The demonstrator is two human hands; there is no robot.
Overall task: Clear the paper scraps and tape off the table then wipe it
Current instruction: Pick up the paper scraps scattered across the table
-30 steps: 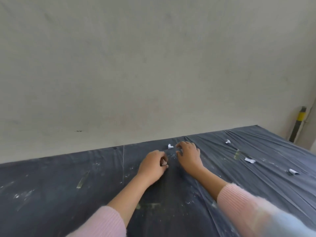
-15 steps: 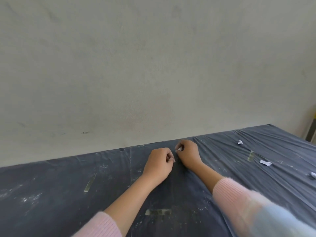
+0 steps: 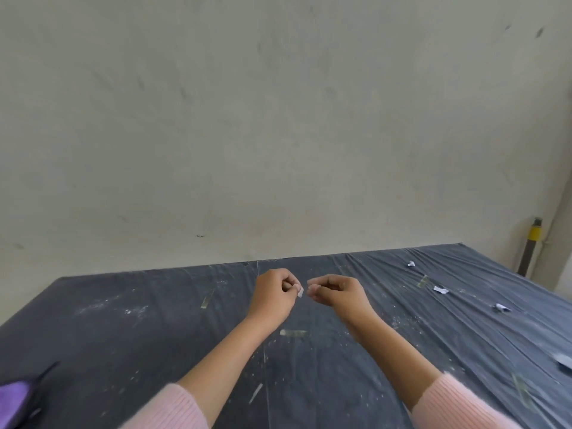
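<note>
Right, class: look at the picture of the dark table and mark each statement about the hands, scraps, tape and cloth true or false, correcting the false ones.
1. The left hand pinches a small white paper scrap over the table. True.
2. The purple cloth lies at the far right. False: it lies at the near left.
3. Several white scraps lie to the right of the hands. True.
4. Both hands lie flat on the table. False: the fingers of the left hand and the right hand are curled.
5. No tape is left. False: a tape strip lies between the forearms.
</note>
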